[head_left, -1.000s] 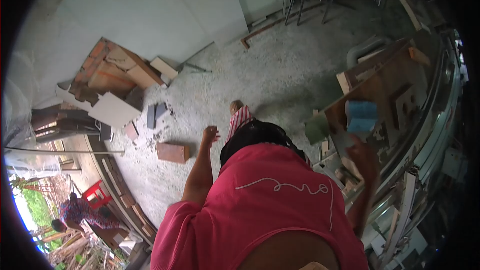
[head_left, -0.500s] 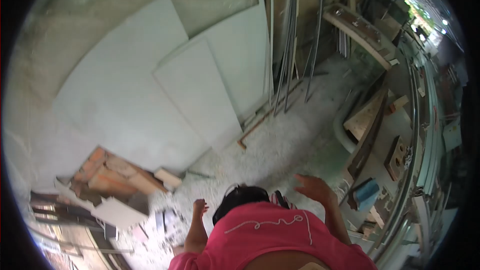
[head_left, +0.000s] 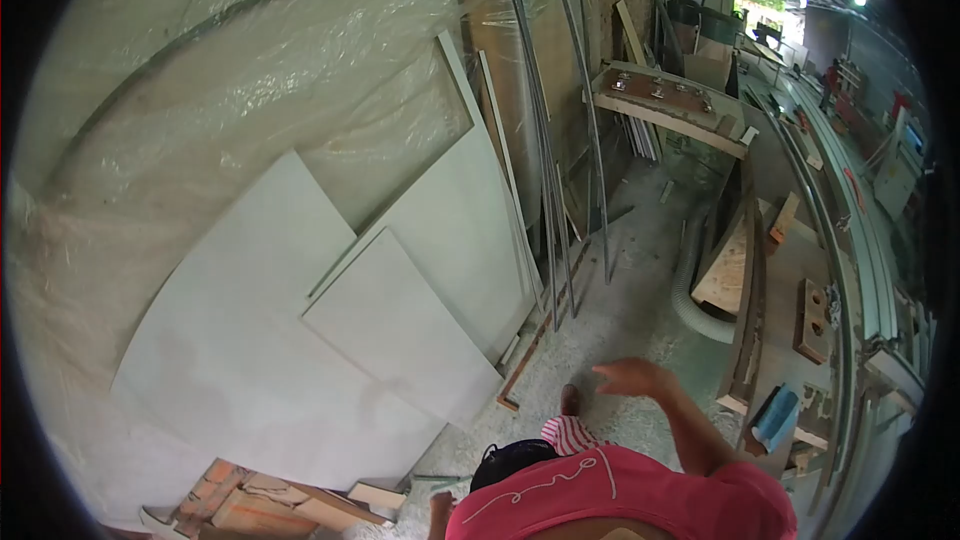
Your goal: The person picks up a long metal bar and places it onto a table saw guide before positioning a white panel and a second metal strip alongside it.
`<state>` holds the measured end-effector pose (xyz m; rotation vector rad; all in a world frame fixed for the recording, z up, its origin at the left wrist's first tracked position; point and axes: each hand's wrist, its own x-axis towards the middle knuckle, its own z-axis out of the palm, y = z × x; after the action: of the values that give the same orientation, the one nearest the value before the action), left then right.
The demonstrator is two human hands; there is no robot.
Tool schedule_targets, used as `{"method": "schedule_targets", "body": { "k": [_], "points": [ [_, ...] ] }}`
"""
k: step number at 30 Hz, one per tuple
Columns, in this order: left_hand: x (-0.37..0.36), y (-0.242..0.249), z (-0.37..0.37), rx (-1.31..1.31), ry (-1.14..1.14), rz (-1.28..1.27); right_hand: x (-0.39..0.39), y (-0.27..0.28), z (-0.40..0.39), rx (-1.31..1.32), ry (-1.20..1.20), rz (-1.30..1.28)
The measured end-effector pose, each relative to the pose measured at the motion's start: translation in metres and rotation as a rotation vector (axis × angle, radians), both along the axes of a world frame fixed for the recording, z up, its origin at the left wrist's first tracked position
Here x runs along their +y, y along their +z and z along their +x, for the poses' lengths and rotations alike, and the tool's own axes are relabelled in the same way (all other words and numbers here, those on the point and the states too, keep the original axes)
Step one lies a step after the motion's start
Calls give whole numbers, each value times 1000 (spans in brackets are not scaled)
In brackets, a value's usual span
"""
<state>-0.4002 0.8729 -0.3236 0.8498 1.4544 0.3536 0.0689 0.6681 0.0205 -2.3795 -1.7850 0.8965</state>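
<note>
My right hand (head_left: 632, 377) is held out over the concrete floor, fingers stretched and holding nothing. Low in the view, at the left edge of my pink shirt (head_left: 620, 490), part of my left hand (head_left: 441, 504) shows; its fingers are too small and hidden to read. Below my right hand are a shoe (head_left: 570, 400) and a striped trouser leg (head_left: 572, 434). A large white panel (head_left: 240, 340) leans on the wall to the left, with a smaller white panel (head_left: 400, 325) in front of it.
Plastic sheeting (head_left: 350, 70) covers the wall. Long thin rods (head_left: 548, 160) lean near a raised wooden piece (head_left: 670, 105). Along the right run a cluttered bench (head_left: 780, 320), a blue object (head_left: 775, 418) and a ribbed hose (head_left: 690, 310). Scrap wood (head_left: 265, 505) lies at lower left.
The view has tilted up and shifted, so the panels and floor sit lower and more of the workshop shows. A shoe has come into view. My left hand is lower and less visible.
</note>
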Motion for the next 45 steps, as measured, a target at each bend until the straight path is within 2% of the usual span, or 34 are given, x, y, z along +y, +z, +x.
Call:
{"method": "schedule_targets", "body": {
  "k": [4,6,8,10,12,14,16,18,20,22,26,30,36,38,40,43,45],
  "points": [
    [57,16,46,-1,31,79,52,-19,107,-79,13,146],
    [91,29,86,-11,54,124,91,-20,170,1,8,89],
    [126,46,135,-26,81,171,135,-55,256,85,-39,91],
    [168,65,194,-47,107,221,176,-63,341,167,-83,97],
    [210,83,250,-59,129,269,213,-60,418,513,-577,-165],
    [245,98,299,-61,150,306,260,-90,523,502,-730,-126],
    [270,105,337,-52,171,331,300,-90,600,358,-727,55],
    [292,109,369,-40,189,351,346,-84,661,90,-736,250],
    [311,110,400,-36,205,371,382,-43,687,-78,-797,379],
    [322,105,424,-35,227,385,421,-26,720,-31,-957,533],
    [335,97,458,-35,296,417,487,3,775,16,-981,810],
    [347,102,475,-41,385,479,532,33,793,21,-990,1102],
    [371,122,493,-92,531,610,566,55,806,158,-923,1170],
    [388,138,511,-138,565,666,574,47,821,24,-884,1013],
    [400,151,523,-176,592,713,576,37,815,-157,-917,1177],
    [402,158,526,-211,620,757,552,50,789,-32,-980,1191],
    [398,163,530,-238,617,776,536,52,779,-99,-944,1206]
  ]
}}
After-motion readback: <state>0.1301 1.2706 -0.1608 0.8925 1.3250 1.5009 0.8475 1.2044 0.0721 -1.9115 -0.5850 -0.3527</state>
